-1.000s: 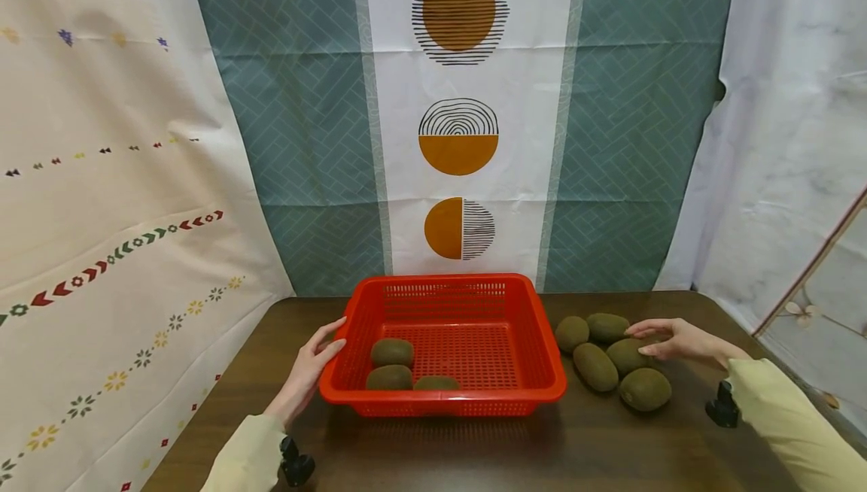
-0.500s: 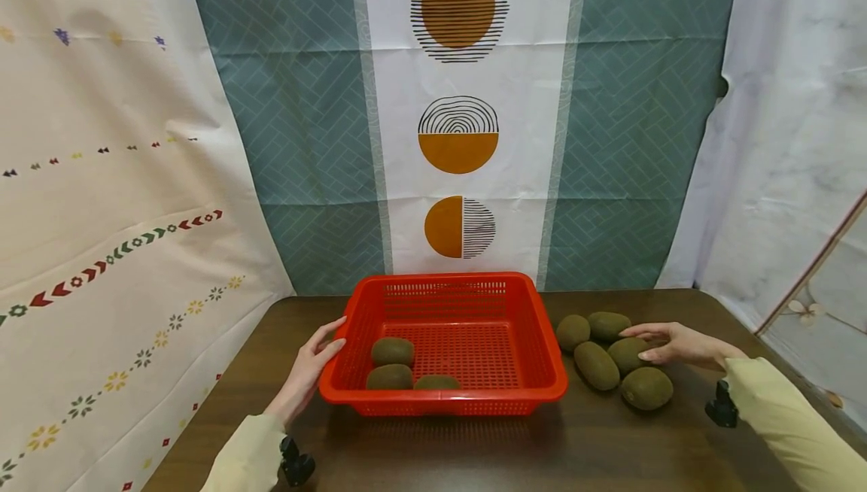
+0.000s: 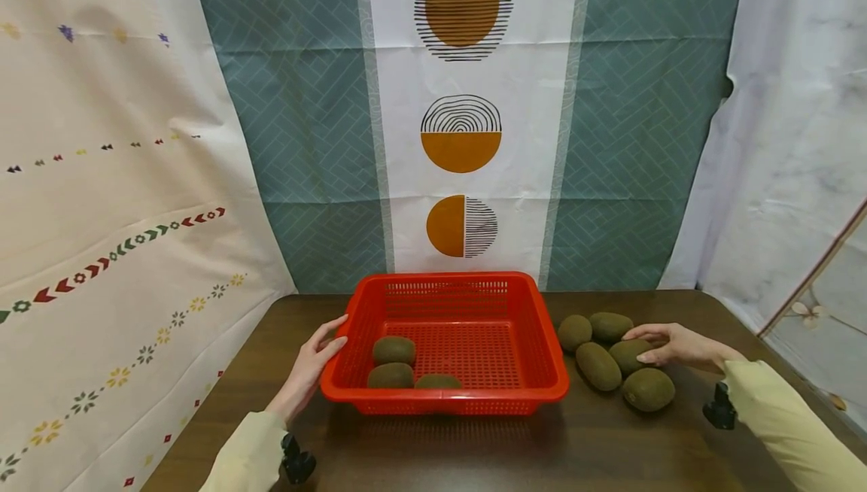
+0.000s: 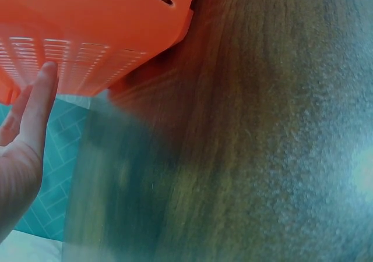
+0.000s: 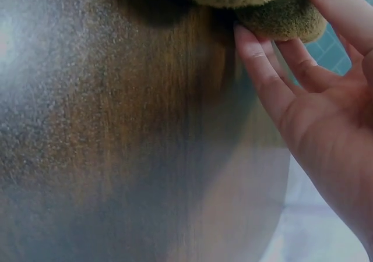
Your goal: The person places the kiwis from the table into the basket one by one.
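"What does this picture show?"

"My right hand (image 3: 680,345) curls thumb and fingers around a brown kiwifruit (image 3: 628,355) within a cluster on the dark wooden bench (image 3: 447,454), just right of a red plastic basket (image 3: 447,396). My left hand (image 3: 308,364), fingers extended, touches the basket's left side."

"What could go wrong?"

"The fruit is rounded and crowded by four others (image 3: 598,366), so a shallow grip could let it slip, and a sideways nudge could set a neighbor rolling. The one closest to me (image 3: 648,390) looks likeliest to roll. If my left hand pushes, the basket could slide."

"And inside it?"

"Three kiwifruit (image 3: 393,350) lie toward the front left of its perforated floor. The front rim hides part of the rightmost one."
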The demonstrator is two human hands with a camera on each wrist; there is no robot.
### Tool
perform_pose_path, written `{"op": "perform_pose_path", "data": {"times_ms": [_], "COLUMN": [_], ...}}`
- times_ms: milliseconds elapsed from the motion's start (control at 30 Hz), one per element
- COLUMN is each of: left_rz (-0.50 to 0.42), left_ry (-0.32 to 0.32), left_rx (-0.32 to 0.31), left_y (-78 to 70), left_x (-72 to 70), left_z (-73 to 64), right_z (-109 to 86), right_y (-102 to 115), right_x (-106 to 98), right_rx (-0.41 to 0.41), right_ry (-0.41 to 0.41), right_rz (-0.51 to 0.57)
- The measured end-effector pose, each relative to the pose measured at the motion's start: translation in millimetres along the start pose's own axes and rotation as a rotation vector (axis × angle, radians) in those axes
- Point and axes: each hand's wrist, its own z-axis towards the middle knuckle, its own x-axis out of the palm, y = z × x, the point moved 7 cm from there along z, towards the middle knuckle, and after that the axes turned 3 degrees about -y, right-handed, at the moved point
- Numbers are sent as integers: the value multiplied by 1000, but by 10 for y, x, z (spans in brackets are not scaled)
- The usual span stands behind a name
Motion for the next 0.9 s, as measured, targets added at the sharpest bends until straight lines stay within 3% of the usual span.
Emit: {"op": "perform_pose_path", "data": {"times_ms": [267, 500, 900], "left_rz": [-31, -23, -8], "left_ry": [14, 20, 2], "left_rx": [-43, -36, -12], "left_y": [6, 0, -2], "left_x": [4, -11, -3], "left_z": [0, 7, 2], "right_z": [-84, -117, 92], "right_y": [43, 107, 419], "right_x": [-63, -186, -172], "right_rx": [11, 50, 20], "right_ry": [-73, -192, -266], "right_rz": [27, 8, 16]}}
